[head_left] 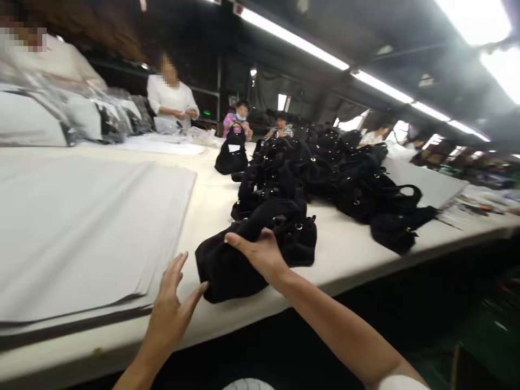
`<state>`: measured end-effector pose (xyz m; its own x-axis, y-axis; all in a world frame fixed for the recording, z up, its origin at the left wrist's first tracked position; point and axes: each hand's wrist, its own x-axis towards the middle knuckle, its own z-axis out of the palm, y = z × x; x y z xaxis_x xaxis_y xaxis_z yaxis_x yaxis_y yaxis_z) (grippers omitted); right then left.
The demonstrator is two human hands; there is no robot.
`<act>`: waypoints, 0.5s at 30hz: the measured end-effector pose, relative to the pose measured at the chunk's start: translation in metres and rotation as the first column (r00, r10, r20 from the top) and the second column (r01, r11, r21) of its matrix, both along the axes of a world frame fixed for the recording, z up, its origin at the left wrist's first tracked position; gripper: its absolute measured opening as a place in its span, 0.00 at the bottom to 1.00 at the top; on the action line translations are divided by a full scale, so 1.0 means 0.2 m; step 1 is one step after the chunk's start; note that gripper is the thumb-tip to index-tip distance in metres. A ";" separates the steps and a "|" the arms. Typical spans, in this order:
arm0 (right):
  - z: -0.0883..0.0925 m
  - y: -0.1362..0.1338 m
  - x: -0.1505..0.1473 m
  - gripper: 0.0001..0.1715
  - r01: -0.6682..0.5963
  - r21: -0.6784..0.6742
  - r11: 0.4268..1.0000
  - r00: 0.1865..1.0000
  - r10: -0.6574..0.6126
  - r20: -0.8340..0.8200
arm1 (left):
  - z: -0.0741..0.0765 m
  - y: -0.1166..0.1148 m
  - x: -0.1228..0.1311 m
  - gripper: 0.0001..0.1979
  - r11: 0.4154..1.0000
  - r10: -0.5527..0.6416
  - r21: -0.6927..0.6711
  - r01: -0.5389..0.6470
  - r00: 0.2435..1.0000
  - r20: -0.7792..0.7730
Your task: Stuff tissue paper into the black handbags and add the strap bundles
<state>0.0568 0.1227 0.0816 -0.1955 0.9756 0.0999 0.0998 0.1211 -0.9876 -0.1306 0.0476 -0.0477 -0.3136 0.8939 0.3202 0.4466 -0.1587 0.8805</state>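
Note:
A black fabric bag (227, 268) lies near the front edge of a long white table (349, 249). My right hand (260, 252) rests on top of the bag, its fingers pressed onto the cloth. My left hand (170, 306) is beside the bag's left end, fingers spread and stretched out, the thumb touching the bag's lower corner. It holds nothing. Behind this bag a heap of several more black bags (317, 173) stretches along the table.
A stack of large white paper sheets (81, 233) lies at the left. One upright black bag (231, 154) stands further back. Several people stand or sit at the far side, with clear plastic bags (101, 111) piled at the far left. The table's front edge drops to a dark floor.

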 end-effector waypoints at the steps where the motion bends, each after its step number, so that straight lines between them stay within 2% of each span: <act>1: 0.01 0.01 0.00 0.23 0.019 -0.045 0.999 0.999 -0.021 -0.040 | 0.02 -0.02 0.03 0.36 0.999 0.048 -0.019 -0.046 0.994 0.098; 3: 0.02 0.02 0.02 0.23 -0.020 -0.129 0.991 0.998 0.012 -0.063 | 0.05 -0.03 0.12 0.34 0.998 0.041 -0.051 -0.027 0.950 0.308; 5: 0.01 0.03 0.04 0.22 -0.149 -0.156 0.976 0.989 0.147 -0.022 | 0.05 -0.02 0.21 0.38 0.996 -0.037 -0.056 0.071 0.884 0.467; 8: -0.02 0.04 0.06 0.19 -0.310 -0.046 0.950 0.910 0.310 0.274 | -0.02 0.02 0.28 0.42 0.993 -0.031 -0.080 0.090 0.836 0.548; 11: -0.06 0.07 0.05 0.23 -0.397 0.129 0.909 0.787 0.264 0.557 | -0.12 0.06 0.27 0.42 0.994 0.023 -0.102 0.036 0.851 0.525; 13: -0.10 0.09 0.01 0.28 -0.372 0.197 0.907 0.773 0.186 0.606 | -0.17 0.08 0.25 0.41 0.996 0.053 -0.090 -0.012 0.876 0.479; 15: -0.12 0.11 -0.03 0.26 -0.305 0.223 0.926 0.791 0.116 0.600 | -0.18 0.09 0.24 0.40 0.995 0.086 -0.085 -0.055 0.902 0.422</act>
